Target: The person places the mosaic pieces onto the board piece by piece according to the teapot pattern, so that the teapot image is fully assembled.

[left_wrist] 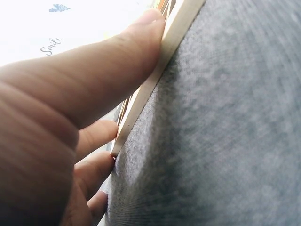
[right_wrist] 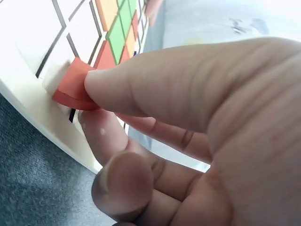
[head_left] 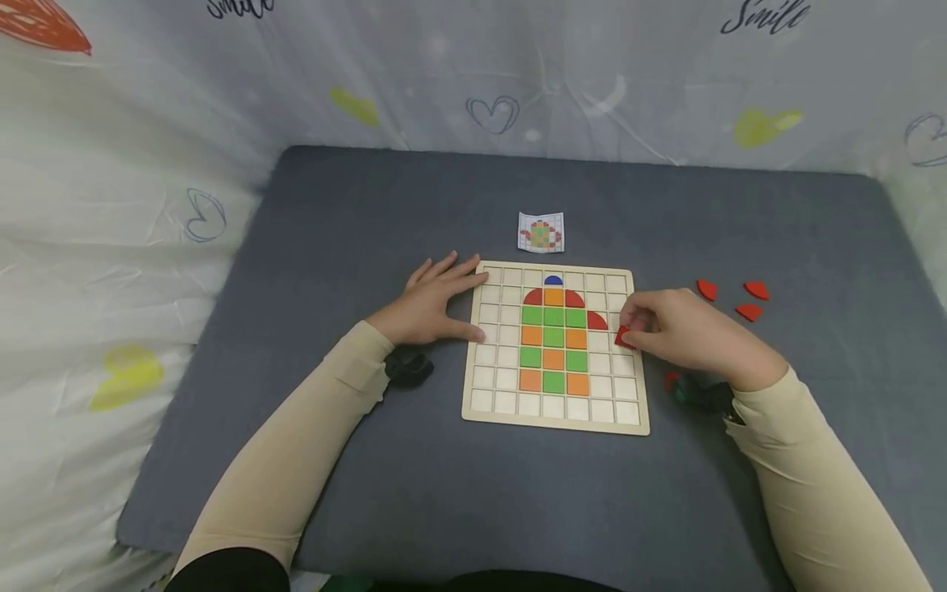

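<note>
At centre right of the head frame, right hand (head_left: 676, 329) pinches a red piece (head_left: 622, 336) over the board's (head_left: 555, 421) right edge; grip is thumb and fingertips, clenched on it. Left hand (head_left: 432, 304) lies flat, fingers straight, bracing the board's left rim. Step looks like placing. Next move calls for lining the piece up with an empty cell beside the pattern. Farther right: spare pieces (head_left: 749, 311). Beyond the board: card (head_left: 541, 232).

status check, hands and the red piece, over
Left hand flat, steadying the board edge. Right hand pinching red piece at the board's right side. Three spare red pieces off right, nothing blocking.
</note>
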A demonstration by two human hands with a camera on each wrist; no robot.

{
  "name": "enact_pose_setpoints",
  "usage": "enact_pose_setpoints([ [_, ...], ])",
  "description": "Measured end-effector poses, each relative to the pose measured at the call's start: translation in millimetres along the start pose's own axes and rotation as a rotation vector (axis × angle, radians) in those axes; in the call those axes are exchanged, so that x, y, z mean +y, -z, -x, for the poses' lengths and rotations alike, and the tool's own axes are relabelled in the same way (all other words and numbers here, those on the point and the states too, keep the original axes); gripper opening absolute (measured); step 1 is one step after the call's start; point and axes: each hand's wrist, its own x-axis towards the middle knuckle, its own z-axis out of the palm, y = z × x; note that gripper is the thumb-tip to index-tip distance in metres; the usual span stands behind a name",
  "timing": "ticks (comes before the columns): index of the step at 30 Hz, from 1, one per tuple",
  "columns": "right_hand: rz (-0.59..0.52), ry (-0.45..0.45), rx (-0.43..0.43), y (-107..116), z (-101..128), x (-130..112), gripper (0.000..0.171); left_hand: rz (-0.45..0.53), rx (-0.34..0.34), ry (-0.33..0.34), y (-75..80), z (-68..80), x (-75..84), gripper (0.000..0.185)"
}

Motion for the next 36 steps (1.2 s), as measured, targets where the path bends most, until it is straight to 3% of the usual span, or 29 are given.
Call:
enact_pose_setpoints([
  [14, -0.023, 0.019, -0.045, -4.1, -0.8, -4.2, 0.006, 0.003, 0.000, 0.014, 0.6, 1.0, 0.8, 0.098],
  [36, -0.022, -0.006, -0.031, -7.7, 1.2, -5.1, 0.005, 0.001, 0.002, 0.003, 0.6, -1.3, 0.4, 0.099],
])
